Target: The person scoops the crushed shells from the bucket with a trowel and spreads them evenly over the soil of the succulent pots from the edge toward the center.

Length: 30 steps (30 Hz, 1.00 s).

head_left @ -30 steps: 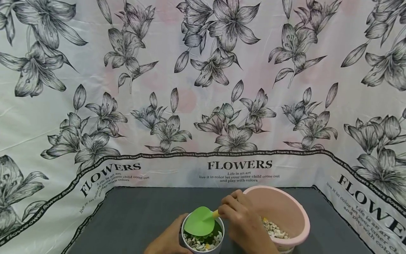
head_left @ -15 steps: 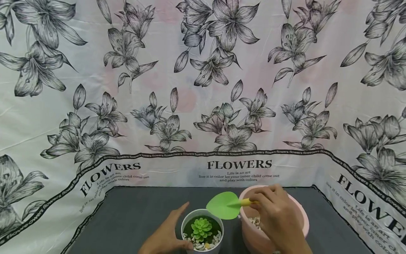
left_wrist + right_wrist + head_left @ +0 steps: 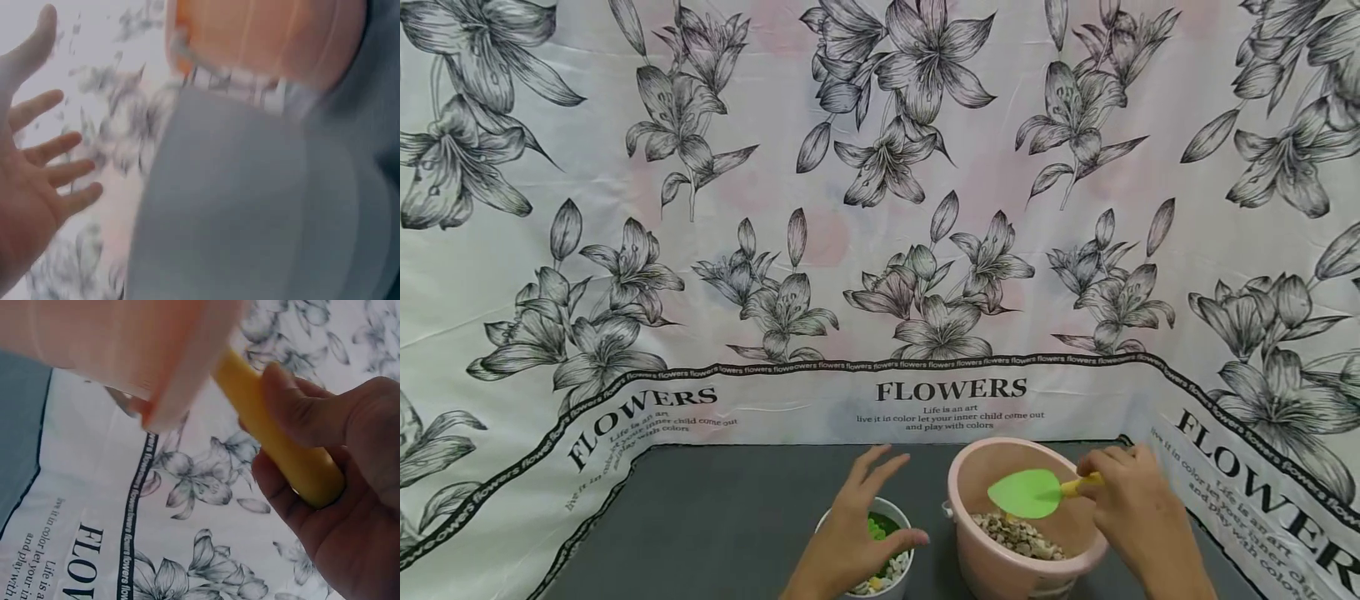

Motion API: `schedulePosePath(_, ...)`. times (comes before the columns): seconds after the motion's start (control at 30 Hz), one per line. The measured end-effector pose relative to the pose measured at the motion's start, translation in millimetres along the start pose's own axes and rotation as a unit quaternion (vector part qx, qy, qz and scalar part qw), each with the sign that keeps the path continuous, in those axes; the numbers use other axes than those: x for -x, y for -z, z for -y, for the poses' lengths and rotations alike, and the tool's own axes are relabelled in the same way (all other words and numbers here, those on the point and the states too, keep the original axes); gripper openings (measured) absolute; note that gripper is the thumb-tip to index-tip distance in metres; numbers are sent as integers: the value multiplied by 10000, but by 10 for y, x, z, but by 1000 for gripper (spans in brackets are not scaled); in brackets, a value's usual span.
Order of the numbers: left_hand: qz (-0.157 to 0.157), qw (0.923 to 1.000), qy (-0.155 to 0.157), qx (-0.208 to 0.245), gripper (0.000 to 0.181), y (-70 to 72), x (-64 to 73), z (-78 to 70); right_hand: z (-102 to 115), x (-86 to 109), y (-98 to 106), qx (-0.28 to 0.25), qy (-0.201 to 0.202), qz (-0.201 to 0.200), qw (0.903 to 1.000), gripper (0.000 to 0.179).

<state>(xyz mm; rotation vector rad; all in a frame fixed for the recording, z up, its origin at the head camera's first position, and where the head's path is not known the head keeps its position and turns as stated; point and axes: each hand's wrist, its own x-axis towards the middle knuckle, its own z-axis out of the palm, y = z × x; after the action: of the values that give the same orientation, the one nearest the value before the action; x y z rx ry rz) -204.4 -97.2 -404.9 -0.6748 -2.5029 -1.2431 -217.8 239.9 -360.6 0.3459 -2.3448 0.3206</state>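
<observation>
I see a smooth plastic trowel [image 3: 1025,493], smooth plastic bucket [image 3: 996,573], rough stones [image 3: 1022,537], matt surface [image 3: 737,500] and creased cloth [image 3: 868,242].

head view: high, facing forward and down, wide; left wrist, right wrist: close, tilted; shared by all: pink bucket [image 3: 1000,575], at five, one, eleven o'clock respectively

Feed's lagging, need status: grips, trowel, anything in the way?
Right grip holds green trowel by yellow handle. Blade above pebbles in pink bucket. Left grip holds nothing, partly hiding white pot from head view.
</observation>
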Motion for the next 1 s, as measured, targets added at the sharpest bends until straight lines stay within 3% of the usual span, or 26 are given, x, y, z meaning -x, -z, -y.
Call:
schedulePosePath(0.23,455,9981,143,-380,89,-394,-215,-239,-9,25,-354,510,325,1112,9920,33)
schedulePosePath(0.33,810,9948,345,-517,90,-552,-268,-281,33,40,-450,445,214,1684,9845,31)
schedulePosePath(0.43,955,9926,564,-494,88,-636,-290,-295,90,45,-497,364,74,2012,9789,34)
schedulePosePath(0.7,863,9937,695,-153,90,-656,-324,-298,181,-4,-558,281,17,1668,9856,46)
schedulePosePath(0.83,839,9941,669,-146,89,-671,-334,-276,167,-28,-542,-83,-295,1768,9838,32)
schedulePosePath(1.0,837,9944,633,-122,87,-675,-340,-255,123,-68,-448,-719,-645,2072,9735,21)
